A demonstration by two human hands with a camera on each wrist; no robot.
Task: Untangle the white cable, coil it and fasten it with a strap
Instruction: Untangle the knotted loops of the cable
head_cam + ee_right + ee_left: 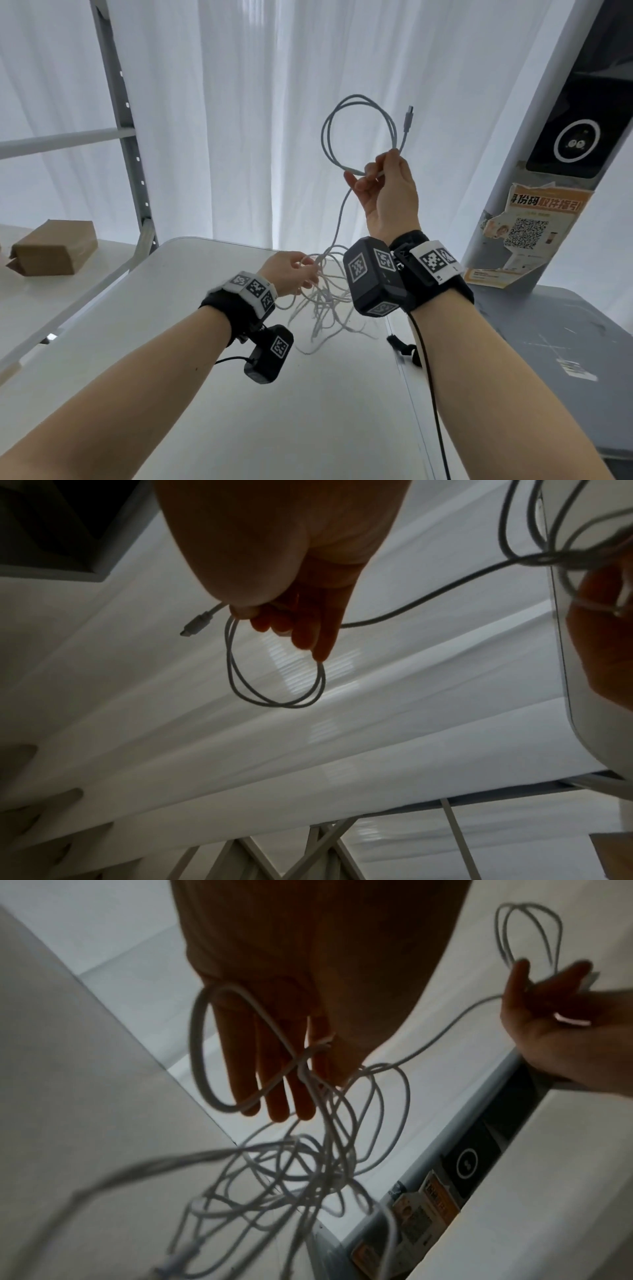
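My right hand is raised above the table and pinches a small coil of the white cable of two loops. The coil's plug end sticks up free. In the right wrist view the right hand holds the coil beside the plug. One strand runs down from the coil to my left hand, which holds the cable just above the tangle hanging onto the table. In the left wrist view a loop crosses the left hand's fingers, with the thumb pressed on the strand.
The white table lies below both hands. A small black strap-like piece sits at its right edge. A cardboard box rests on a shelf at left. A grey pillar with a poster stands at right beside a grey surface.
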